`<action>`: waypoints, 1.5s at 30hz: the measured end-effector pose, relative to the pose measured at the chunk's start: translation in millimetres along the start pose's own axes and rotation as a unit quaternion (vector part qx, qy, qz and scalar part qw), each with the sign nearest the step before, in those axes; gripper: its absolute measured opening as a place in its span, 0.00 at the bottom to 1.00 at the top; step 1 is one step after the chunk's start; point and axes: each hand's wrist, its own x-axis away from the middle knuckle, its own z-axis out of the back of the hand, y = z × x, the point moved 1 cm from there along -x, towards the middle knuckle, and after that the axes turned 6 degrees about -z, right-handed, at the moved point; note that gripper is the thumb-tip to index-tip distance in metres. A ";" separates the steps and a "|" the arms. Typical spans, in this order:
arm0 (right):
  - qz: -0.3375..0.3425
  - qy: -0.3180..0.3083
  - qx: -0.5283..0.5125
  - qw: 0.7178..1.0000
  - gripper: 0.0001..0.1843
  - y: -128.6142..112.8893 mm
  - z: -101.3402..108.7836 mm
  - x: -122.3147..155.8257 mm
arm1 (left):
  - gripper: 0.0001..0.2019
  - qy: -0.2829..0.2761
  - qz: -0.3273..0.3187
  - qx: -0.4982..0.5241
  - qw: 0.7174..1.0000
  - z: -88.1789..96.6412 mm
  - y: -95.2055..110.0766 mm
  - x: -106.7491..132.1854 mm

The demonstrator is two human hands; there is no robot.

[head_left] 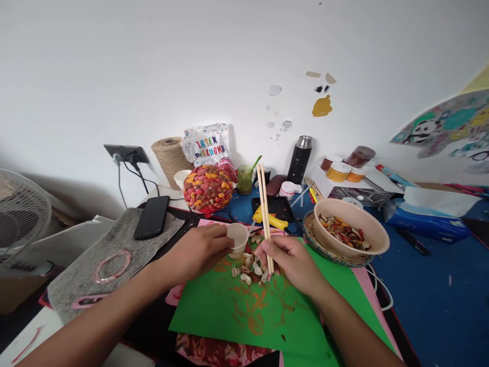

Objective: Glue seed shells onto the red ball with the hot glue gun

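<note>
White cup (pixel 239 237) grasped at side by left hand (pixel 206 247), above green sheet (pixel 214 306). Chopsticks (pixel 264 204) clasped nearly upright by right hand (pixel 286 257); pale shells (pixel 246 279) strewn between hands. Space behind crowded by yellow glue gun (pixel 277 223), colourful ball (pixel 208 188); right side occupied by filled bowl (pixel 376 242). Phone (pixel 152 218) laid on grey cloth (pixel 124 232), left.

Looks like craft corner in home. Household signs: fan (pixel 23 214) at 9 o'clock, phone (pixel 153 216) between 8 and 9, tissue pack (pixel 428 221) just past 3. Craft signs: balloon bag (pixel 206 145) at 10, likely paint jars (pixel 338 172) near 3, orange-smeared green sheet (pixel 216 306) at 6. Panda picture (pixel 426 130) on wall (pixel 244 61) between 2 and 3.
</note>
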 end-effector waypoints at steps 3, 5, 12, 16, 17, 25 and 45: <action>0.000 0.005 0.003 1.000 0.37 -0.1 0.2 -1.0 | 0.12 0.028 -0.014 0.013 0.999 -2.2 -1.6 -9.1; -0.004 0.014 0.003 1.000 0.38 -0.1 1.0 -1.6 | 0.12 0.042 -0.010 0.009 0.999 4.5 -4.1 -8.9; 0.000 0.014 0.001 1.000 0.38 -2.9 -0.5 1.7 | 0.12 -0.025 0.021 0.066 0.997 54.7 8.1 21.9; 0.014 0.024 -0.015 1.000 0.37 -5.0 -2.3 3.8 | 0.12 -0.069 0.015 0.102 0.992 51.9 27.7 33.9; 0.013 0.025 -0.018 0.999 0.37 -5.5 -2.5 3.8 | 0.12 -0.076 0.014 0.101 0.992 47.7 30.9 34.4; 0.006 0.021 -0.017 1.000 0.38 -5.5 -2.0 1.4 | 0.11 -0.104 -0.001 0.099 0.990 33.3 36.8 8.0; 0.018 0.073 -0.043 0.996 0.35 -12.3 -4.3 5.8 | 0.09 -0.080 0.000 0.191 0.978 32.6 38.8 2.9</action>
